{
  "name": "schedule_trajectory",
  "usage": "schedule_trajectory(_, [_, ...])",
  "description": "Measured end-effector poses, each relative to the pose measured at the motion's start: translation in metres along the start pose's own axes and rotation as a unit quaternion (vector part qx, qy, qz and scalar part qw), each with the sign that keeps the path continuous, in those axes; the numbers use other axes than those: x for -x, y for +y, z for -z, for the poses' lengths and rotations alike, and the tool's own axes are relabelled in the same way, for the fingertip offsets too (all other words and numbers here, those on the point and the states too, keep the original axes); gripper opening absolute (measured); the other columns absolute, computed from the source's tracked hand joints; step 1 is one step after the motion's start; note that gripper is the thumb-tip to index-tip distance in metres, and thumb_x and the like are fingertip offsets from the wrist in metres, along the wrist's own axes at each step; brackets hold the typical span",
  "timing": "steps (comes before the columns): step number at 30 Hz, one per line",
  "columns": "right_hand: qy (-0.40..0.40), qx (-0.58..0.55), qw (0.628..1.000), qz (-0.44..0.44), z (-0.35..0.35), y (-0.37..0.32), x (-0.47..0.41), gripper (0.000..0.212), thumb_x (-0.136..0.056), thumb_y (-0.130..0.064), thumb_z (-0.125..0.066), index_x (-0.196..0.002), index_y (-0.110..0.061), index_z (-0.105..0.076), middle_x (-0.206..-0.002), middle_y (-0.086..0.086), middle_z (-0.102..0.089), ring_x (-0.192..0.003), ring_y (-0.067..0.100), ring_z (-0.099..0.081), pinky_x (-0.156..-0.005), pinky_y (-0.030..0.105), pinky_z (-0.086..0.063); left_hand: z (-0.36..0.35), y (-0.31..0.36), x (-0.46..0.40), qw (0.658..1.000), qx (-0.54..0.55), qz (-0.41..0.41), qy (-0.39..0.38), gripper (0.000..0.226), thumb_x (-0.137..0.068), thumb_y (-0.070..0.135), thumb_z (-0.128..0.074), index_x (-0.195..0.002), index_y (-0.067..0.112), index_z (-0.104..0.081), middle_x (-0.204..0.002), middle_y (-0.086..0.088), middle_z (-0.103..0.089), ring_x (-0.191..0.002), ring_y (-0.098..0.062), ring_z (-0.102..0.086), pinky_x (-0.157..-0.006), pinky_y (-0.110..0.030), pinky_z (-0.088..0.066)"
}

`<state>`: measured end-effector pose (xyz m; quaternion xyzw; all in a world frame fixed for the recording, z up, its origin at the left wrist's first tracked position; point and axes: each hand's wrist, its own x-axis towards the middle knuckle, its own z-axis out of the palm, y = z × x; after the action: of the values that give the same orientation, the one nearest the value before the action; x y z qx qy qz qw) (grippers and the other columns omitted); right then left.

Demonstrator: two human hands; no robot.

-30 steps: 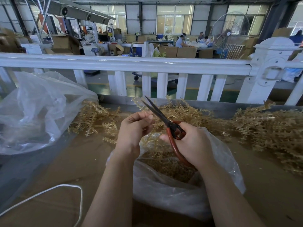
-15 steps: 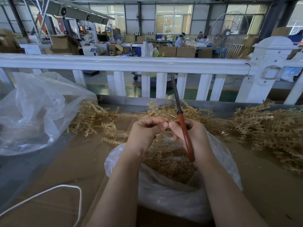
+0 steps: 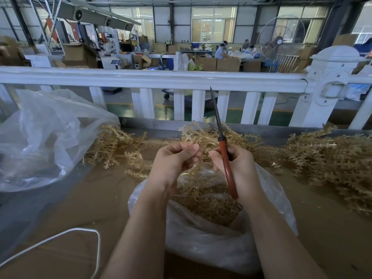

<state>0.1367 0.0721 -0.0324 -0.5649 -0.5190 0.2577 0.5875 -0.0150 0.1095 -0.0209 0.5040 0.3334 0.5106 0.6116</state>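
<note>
My right hand point(image 3: 239, 166) grips red-handled scissors point(image 3: 224, 150), blades closed and pointing up toward the railing. My left hand point(image 3: 175, 160) is curled just left of it, pinching a golden plastic sprig point(image 3: 198, 137) that sticks up between both hands. Below the hands an open clear plastic bag point(image 3: 211, 238) holds several small golden cut pieces point(image 3: 205, 204). The sprig's lower part is hidden behind my fingers.
Heaps of golden plastic branches lie on the brown table at the left point(image 3: 120, 150) and right point(image 3: 332, 164). A large crumpled clear bag point(image 3: 46, 137) sits at the left. A white cord point(image 3: 66, 236) loops near the front. A white railing point(image 3: 181, 79) borders the table's far edge.
The scissors turned from open and angled left to closed and pointing straight up. My two hands came together over the bag, both on the sprig.
</note>
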Motion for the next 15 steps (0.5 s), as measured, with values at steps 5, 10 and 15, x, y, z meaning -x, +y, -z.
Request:
schedule_trajectory(5, [-0.02, 0.081, 0.996, 0.043, 0.003, 0.003, 0.0, 0.026, -0.081, -0.047, -0.077, -0.074, -0.026, -0.062, -0.064, -0.017, -0.065, -0.058, -0.001, -0.06, -0.057, 0.015, -0.043, -0.002, 0.003, 0.001, 0.999, 0.001, -0.035, 0.029, 0.014, -0.09, 0.008, -0.067, -0.076, 0.01, -0.07, -0.066, 0.0, -0.067, -0.057, -0.006, -0.057, -0.061, -0.016, -0.048])
schedule_trajectory(10, [-0.032, 0.242, 0.965, 0.094, 0.006, 0.008, 0.005, 0.046, -0.069, -0.077, -0.065, -0.09, -0.037, -0.054, -0.078, -0.025, -0.064, -0.075, -0.006, -0.06, -0.061, 0.013, -0.038, 0.003, 0.008, 0.0, 0.995, -0.036, -0.071, 0.051, 0.014, -0.091, 0.008, -0.066, -0.077, 0.012, -0.07, -0.068, 0.001, -0.066, -0.063, -0.008, -0.054, -0.066, -0.019, -0.048])
schedule_trajectory(15, [-0.01, 0.319, 0.936, 0.147, 0.003, 0.012, 0.005, 0.061, -0.066, -0.087, -0.053, -0.096, -0.034, -0.052, -0.087, -0.02, -0.063, -0.078, 0.002, -0.059, -0.059, 0.011, -0.038, 0.009, 0.007, 0.0, 0.991, -0.075, -0.093, 0.058, 0.012, -0.092, 0.005, -0.063, -0.085, -0.003, -0.068, -0.07, -0.001, -0.065, -0.066, -0.011, -0.054, -0.063, -0.017, -0.048])
